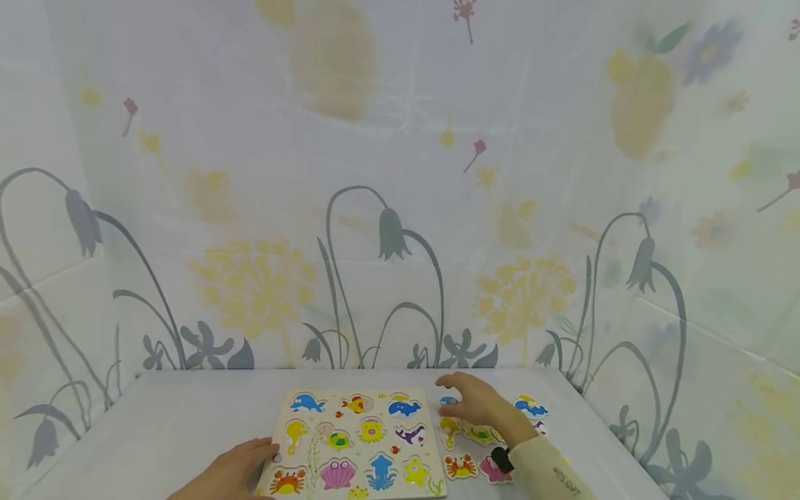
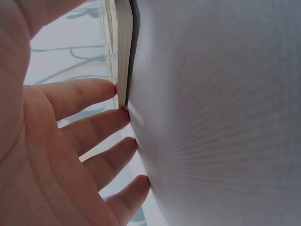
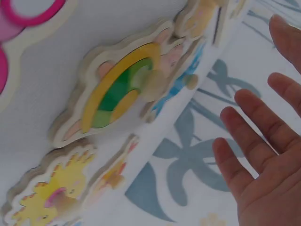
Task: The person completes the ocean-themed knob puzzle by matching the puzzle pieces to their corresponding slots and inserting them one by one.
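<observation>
A wooden puzzle board (image 1: pixel 356 444) with sea-animal pieces set in it lies on the white table. My left hand (image 1: pixel 234 472) rests at the board's near left edge, its straight fingertips (image 2: pixel 123 115) touching the board's side (image 2: pixel 123 56). My right hand (image 1: pixel 475 404) hovers palm down over loose pieces to the right of the board, with its fingers (image 3: pixel 256 127) spread and holding nothing. Its fingertips are nearest a small blue piece (image 1: pixel 448 401). A green-and-yellow turtle piece (image 3: pixel 117 92) and a yellow piece (image 3: pixel 51 193) lie under the wrist.
More loose pieces lie right of the board: a blue fish (image 1: pixel 530 406), a yellow seahorse (image 1: pixel 448 430), an orange crab (image 1: pixel 460 465) and a pink piece (image 1: pixel 494 469). Flower-printed cloth walls (image 1: pixel 387 243) close the table in at the back and both sides.
</observation>
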A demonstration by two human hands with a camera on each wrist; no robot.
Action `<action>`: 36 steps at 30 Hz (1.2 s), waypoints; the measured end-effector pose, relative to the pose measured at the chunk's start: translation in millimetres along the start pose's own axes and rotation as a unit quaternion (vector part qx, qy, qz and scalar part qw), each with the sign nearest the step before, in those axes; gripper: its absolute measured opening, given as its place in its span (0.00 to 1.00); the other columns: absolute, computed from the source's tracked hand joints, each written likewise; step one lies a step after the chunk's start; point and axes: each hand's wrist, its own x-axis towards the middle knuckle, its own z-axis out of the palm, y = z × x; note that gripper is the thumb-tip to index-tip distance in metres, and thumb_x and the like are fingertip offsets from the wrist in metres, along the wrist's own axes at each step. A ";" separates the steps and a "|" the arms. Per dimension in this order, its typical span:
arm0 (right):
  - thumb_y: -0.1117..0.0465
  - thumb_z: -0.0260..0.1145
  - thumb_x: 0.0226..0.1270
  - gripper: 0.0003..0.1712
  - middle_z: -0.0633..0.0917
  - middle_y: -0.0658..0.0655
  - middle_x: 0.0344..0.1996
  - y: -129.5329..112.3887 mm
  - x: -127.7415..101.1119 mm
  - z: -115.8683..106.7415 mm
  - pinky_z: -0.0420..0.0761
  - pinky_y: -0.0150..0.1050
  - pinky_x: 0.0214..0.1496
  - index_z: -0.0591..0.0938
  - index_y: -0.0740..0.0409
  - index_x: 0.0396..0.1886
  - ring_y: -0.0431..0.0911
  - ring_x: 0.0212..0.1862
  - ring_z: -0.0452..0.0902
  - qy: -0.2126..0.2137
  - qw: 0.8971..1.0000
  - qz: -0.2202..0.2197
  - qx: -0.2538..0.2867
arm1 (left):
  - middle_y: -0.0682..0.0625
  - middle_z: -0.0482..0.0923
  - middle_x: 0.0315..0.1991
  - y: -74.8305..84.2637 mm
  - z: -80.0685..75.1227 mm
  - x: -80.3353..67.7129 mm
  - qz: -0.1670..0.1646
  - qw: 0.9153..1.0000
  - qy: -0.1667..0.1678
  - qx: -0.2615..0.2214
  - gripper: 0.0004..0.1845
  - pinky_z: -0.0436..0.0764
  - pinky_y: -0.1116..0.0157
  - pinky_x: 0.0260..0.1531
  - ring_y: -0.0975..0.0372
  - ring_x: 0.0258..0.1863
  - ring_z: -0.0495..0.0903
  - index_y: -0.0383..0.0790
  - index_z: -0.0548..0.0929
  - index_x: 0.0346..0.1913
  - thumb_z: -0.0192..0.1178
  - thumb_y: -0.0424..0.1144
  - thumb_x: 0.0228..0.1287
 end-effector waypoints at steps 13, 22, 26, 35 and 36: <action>0.52 0.72 0.58 0.25 0.82 0.56 0.46 9.5 4.9 -0.2 0.77 0.56 0.52 0.80 0.55 0.54 0.54 0.49 0.76 -0.009 0.999 0.021 0.041 | 0.37 0.69 0.61 3.1 0.0 1.7 -0.021 0.999 0.022 -0.012 0.43 0.65 0.35 0.57 0.38 0.62 0.66 0.38 0.77 0.59 0.76 0.56 0.38; 0.54 0.71 0.57 0.21 0.81 0.50 0.42 16.1 6.6 3.6 0.79 0.52 0.50 0.82 0.52 0.50 0.47 0.43 0.75 -0.031 0.998 0.047 0.016 | 0.35 0.69 0.61 1.4 1.5 0.5 -0.001 1.000 0.019 -0.008 0.43 0.66 0.34 0.56 0.37 0.61 0.66 0.36 0.76 0.59 0.75 0.57 0.40; 0.58 0.70 0.56 0.17 0.81 0.48 0.38 16.8 8.0 3.7 0.79 0.49 0.48 0.83 0.52 0.47 0.44 0.39 0.73 -0.037 0.998 0.049 0.006 | 0.36 0.69 0.62 1.6 2.7 1.0 -0.013 1.000 0.017 -0.007 0.44 0.66 0.34 0.56 0.38 0.62 0.66 0.37 0.76 0.59 0.75 0.58 0.40; 0.61 0.68 0.57 0.12 0.78 0.46 0.33 21.6 11.9 8.8 0.78 0.45 0.43 0.84 0.50 0.42 0.44 0.36 0.71 -0.051 0.996 0.073 -0.013 | 0.33 0.69 0.61 -2.3 0.9 0.0 0.022 1.000 0.019 -0.006 0.42 0.65 0.33 0.55 0.36 0.61 0.65 0.35 0.76 0.59 0.74 0.56 0.42; 0.61 0.68 0.57 0.12 0.78 0.46 0.33 22.2 12.7 8.7 0.78 0.45 0.43 0.84 0.50 0.42 0.44 0.36 0.71 -0.050 0.996 0.073 -0.013 | 0.33 0.69 0.61 -3.0 0.3 0.2 0.032 0.999 0.020 -0.005 0.42 0.65 0.33 0.55 0.35 0.61 0.65 0.34 0.75 0.59 0.74 0.55 0.43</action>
